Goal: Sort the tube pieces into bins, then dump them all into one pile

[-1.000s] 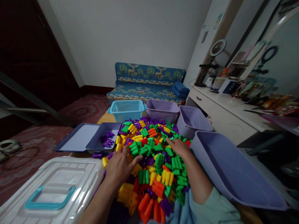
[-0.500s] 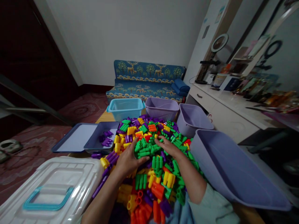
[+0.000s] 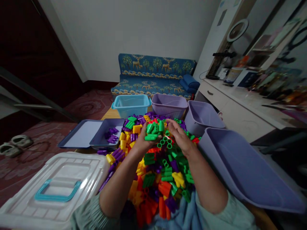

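A handful of green plastic building blocks, ribbed and tube-shaped, is scooped up between my two hands over the pile. My left hand cups them from the left and below, its thumb under the heap. On the other side my right hand curves in with fingers bent toward the blocks; its grip on them is partly hidden. A few green blocks show their open round ends just below the hands. Around and beneath lies a big mixed pile with yellow blocks, orange blocks and purple blocks.
Behind the pile stand a light blue bin and a purple bin. Two more purple bins, a smaller one and a large one, line the right. At left are a shallow box holding purple blocks and a white lid with blue handle.
Both hands have risen from the pile and moved away from me, lifting a clump of green blocks. The view has shifted slightly.
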Motion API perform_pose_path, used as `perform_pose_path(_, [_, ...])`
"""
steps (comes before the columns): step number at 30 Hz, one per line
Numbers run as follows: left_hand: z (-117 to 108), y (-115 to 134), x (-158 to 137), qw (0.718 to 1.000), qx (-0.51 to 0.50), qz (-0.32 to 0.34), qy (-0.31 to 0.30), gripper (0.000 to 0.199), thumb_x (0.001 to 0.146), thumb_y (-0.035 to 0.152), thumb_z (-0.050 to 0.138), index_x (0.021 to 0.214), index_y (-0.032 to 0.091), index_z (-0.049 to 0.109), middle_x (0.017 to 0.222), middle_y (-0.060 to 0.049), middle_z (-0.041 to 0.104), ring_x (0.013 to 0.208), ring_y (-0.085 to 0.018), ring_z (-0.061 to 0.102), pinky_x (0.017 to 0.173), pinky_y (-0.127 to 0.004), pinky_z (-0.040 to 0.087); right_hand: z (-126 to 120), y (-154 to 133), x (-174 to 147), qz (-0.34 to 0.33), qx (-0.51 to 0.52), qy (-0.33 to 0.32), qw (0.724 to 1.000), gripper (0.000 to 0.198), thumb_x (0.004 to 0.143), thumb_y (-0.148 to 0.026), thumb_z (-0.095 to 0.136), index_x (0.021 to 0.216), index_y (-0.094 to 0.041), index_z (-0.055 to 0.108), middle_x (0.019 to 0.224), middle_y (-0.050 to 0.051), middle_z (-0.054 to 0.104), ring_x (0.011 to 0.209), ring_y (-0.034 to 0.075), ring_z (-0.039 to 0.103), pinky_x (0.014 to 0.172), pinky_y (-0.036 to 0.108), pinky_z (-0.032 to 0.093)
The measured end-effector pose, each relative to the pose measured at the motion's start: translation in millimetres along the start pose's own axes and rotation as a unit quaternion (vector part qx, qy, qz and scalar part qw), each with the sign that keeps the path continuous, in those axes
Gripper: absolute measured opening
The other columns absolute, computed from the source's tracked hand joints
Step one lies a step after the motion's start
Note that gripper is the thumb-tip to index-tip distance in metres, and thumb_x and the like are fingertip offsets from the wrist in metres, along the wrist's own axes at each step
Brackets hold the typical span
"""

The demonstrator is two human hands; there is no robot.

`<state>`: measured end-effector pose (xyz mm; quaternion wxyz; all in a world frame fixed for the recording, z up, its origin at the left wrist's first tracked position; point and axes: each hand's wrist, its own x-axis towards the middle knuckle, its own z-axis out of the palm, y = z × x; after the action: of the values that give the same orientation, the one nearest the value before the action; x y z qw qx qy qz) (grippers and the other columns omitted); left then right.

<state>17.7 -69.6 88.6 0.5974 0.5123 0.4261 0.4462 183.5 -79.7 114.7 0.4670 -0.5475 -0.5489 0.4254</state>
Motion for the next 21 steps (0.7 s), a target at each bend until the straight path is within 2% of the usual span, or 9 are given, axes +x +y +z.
perform_pose_path(2, [-4.7, 11.6, -0.2, 0.998, 0.051, 0.021, 0.014, 0.103, 0.072, 0.039, 0.074, 0.151, 0.027, 0.008, 0.135, -0.012, 0.053, 0.112, -0.025, 0.06, 0.092, -0.043, 0.051, -4.7, -11.0, -3.7, -0.032, -0.035, 0.028, 0.998, 0.064, 0.088, -0.062, 0.04, 0.139, -0.024, 0.039, 0.136, 0.01, 0.054, 0.122, 0.024, 0.053, 0.097, 0.04, 0.045])
perform_pose_path(4, [-15.2, 16.7, -4.3, 0.985, 0.147, 0.087, 0.017, 0.096, 0.072, 0.036, 0.074, 0.15, 0.026, 0.019, 0.143, -0.011, 0.046, 0.126, -0.029, 0.049, 0.101, -0.045, 0.044, -8.3, -17.1, -13.7, -0.075, -0.089, 0.052, 0.992, 0.062, 0.089, -0.059, 0.041, 0.14, -0.024, 0.04, 0.136, 0.01, 0.054, 0.123, 0.024, 0.052, 0.098, 0.04, 0.045])
perform_pose_path(6, [-29.0, 14.9, -14.5, 0.953, 0.266, 0.145, 0.011, 0.082, 0.073, 0.035, 0.072, 0.145, 0.026, 0.035, 0.149, -0.01, 0.038, 0.135, -0.031, 0.038, 0.105, -0.048, 0.039, -8.4, -16.5, -31.4, -0.123, -0.165, 0.058, 0.977, 0.055, 0.088, -0.055, 0.046, 0.134, -0.024, 0.049, 0.133, 0.008, 0.056, 0.124, 0.025, 0.051, 0.102, 0.041, 0.042])
perform_pose_path(9, [-49.6, 3.7, -41.2, 0.895, 0.411, 0.172, -0.01, 0.062, 0.075, 0.035, 0.07, 0.134, 0.027, 0.052, 0.149, -0.011, 0.038, 0.134, -0.032, 0.039, 0.106, -0.051, 0.038, -1.2, -2.6, -69.5, -0.194, -0.262, 0.003, 0.945, 0.045, 0.085, -0.049, 0.057, 0.124, -0.027, 0.058, 0.127, 0.007, 0.061, 0.123, 0.025, 0.052, 0.106, 0.044, 0.039])
perform_pose_path(11, [-60.2, -6.5, -62.7, 0.875, 0.45, 0.176, -0.011, 0.048, 0.078, 0.033, 0.067, 0.125, 0.026, 0.06, 0.142, -0.011, 0.047, 0.128, -0.031, 0.048, 0.104, -0.049, 0.042, 5.9, 12.7, -97.2, -0.252, -0.306, -0.073, 0.915, 0.05, 0.082, -0.05, 0.062, 0.126, -0.029, 0.057, 0.13, 0.007, 0.059, 0.126, 0.026, 0.048, 0.11, 0.047, 0.034])
perform_pose_path(14, [-69.7, -22.4, -92.0, 0.876, 0.445, 0.187, -0.008, 0.036, 0.083, 0.029, 0.061, 0.119, 0.025, 0.064, 0.128, -0.01, 0.059, 0.117, -0.026, 0.057, 0.099, -0.043, 0.048, 15.2, 35.2, -130.7, -0.315, -0.352, -0.192, 0.86, 0.068, 0.075, -0.061, 0.063, 0.134, -0.031, 0.049, 0.139, 0.008, 0.052, 0.135, 0.029, 0.038, 0.114, 0.055, 0.021])
perform_pose_path(16, [-72.2, -31.6, -105.8, 0.88, 0.432, 0.195, -0.008, 0.033, 0.084, 0.027, 0.061, 0.117, 0.025, 0.064, 0.124, -0.009, 0.062, 0.115, -0.024, 0.059, 0.097, -0.04, 0.05, 20.0, 45.6, -143.4, -0.338, -0.369, -0.26, 0.826, 0.072, 0.076, -0.063, 0.06, 0.14, -0.035, 0.042, 0.146, 0.008, 0.044, 0.139, 0.03, 0.03, 0.114, 0.058, 0.017])
perform_pose_path(18, [-72.4, -38.4, -114.3, 0.886, 0.42, 0.196, -0.007, 0.032, 0.084, 0.025, 0.061, 0.116, 0.026, 0.065, 0.123, -0.009, 0.062, 0.114, -0.023, 0.059, 0.095, -0.038, 0.051, 24.6, 51.6, -148.3, -0.35, -0.38, -0.309, 0.799, 0.07, 0.079, -0.061, 0.058, 0.141, -0.038, 0.038, 0.15, 0.007, 0.037, 0.142, 0.03, 0.023, 0.113, 0.061, 0.015])
perform_pose_path(21, [-70.5, -43.6, -118.9, 0.899, 0.398, 0.183, -0.012, 0.031, 0.085, 0.023, 0.06, 0.115, 0.025, 0.065, 0.123, -0.009, 0.061, 0.113, -0.022, 0.059, 0.094, -0.036, 0.052, 31.7, 55.6, -146.9, -0.355, -0.401, -0.338, 0.774, 0.051, 0.085, -0.047, 0.058, 0.134, -0.035, 0.047, 0.149, 0.007, 0.038, 0.144, 0.029, 0.015, 0.113, 0.062, 0.011])
